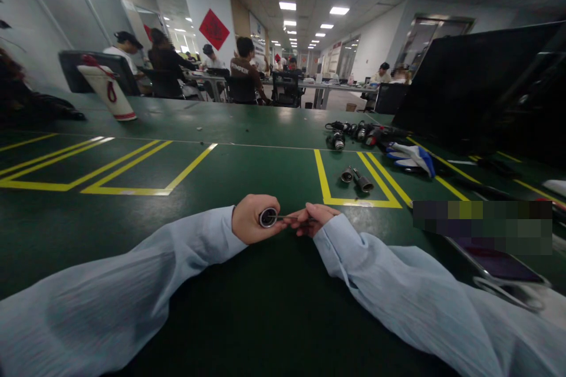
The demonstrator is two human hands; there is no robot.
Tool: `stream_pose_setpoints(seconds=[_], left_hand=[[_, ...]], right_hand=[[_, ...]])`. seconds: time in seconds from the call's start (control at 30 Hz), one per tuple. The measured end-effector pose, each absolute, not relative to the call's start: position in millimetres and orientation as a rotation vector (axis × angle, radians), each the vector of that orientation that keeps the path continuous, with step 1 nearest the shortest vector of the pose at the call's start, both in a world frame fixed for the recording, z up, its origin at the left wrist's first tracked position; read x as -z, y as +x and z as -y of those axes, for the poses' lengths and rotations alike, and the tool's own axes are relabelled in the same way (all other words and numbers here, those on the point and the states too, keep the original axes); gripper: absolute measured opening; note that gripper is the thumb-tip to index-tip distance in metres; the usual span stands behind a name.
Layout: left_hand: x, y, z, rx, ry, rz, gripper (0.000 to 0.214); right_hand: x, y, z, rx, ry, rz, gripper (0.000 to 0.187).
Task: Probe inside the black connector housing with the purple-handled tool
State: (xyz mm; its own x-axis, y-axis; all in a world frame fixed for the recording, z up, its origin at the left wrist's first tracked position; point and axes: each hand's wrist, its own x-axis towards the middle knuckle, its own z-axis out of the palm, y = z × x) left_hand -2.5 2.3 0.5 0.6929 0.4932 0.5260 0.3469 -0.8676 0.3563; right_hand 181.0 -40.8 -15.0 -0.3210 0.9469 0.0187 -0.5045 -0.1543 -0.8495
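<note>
My left hand is wrapped round a cylindrical metal connector part, its round, dark open end turned toward me. Fingers of my right hand are closed on a thin, rod-like piece; its exact kind is too small to tell. One end of this piece reaches the connector's open face, and the left fingertips lie close to it. Both hands are low over the green table. Beyond the right hand, two similar metal connector parts lie inside a yellow taped outline.
Cabled connectors and a white-and-blue glove lie at the back right, near a large black screen. A phone with a white cable is at right. A white cup stands at the far left. Several people sit at desks beyond.
</note>
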Motion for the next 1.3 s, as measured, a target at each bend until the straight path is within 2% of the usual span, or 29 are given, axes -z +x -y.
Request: stream_pose_setpoints(seconds=[0.13,0.3,0.57,0.77,0.97,1.13,1.3], left_hand=[[-2,-3,-3,-0.900,2.660,-0.718,0.026],[-4,-5,-4,-0.836,2.628,-0.688,0.021],[-4,-3,-5,-0.731,2.657,-0.546,0.022],[-4,1,-2,-0.583,2.857,-0.556,0.021],[-10,14,25,-0.317,3.262,-0.542,0.019],[-18,26,52,-0.194,3.362,-0.478,0.011],[-24,37,95,-0.168,3.357,-0.267,0.007]], right_hand=[[16,187,39,-1.700,-0.668,0.950,0.027],[19,190,36,-1.739,-0.639,0.923,0.026],[17,194,29,-1.774,-0.635,0.825,0.048],[15,205,17,-1.758,-0.646,0.564,0.048],[11,211,7,-1.738,-0.695,0.441,0.044],[11,210,6,-1.758,-0.654,0.493,0.048],[14,210,5,-1.784,-0.606,0.581,0.045]])
